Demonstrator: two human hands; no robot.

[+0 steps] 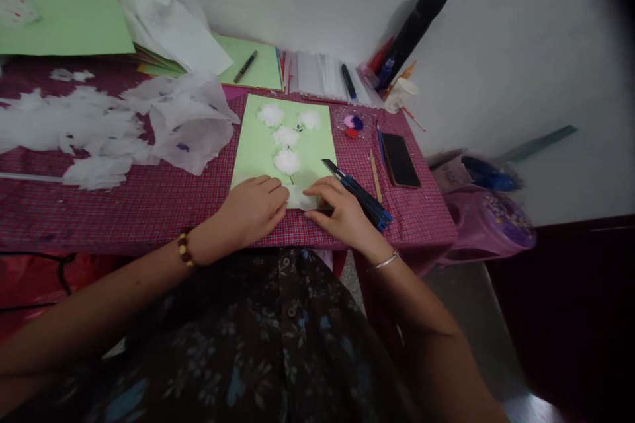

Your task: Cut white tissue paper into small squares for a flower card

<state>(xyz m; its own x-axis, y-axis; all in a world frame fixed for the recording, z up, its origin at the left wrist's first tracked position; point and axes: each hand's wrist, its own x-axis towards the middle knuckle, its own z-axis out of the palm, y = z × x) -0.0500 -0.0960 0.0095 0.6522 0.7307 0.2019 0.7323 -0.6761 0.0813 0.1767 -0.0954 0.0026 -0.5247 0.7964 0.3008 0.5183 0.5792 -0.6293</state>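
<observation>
A light green sheet of paper [253, 145] lies on the table, with several fluffy white paper flowers [286, 162] and thin dark painted stems on it. At its near edge is a thin pale strip [296, 194], perhaps paper or tape. My left hand [258, 207] rests on the sheet's lower left with fingers curled together over the strip's left end; the fingertips are partly hidden. My right hand [342, 211] is at the strip's right end, fingers bent and thumb apart from them. Close beside it, a blue and black box cutter [360, 195] lies slanted across the sheet's right edge.
Torn white tissue paper [64, 129] covers the table's left. Right of the sheet are a paint palette [353, 124], a wooden stick [376, 175] and a phone [401, 160]. Behind lie a marker [348, 81] and a pen [246, 67]. The table's right edge borders a pink container [476, 225].
</observation>
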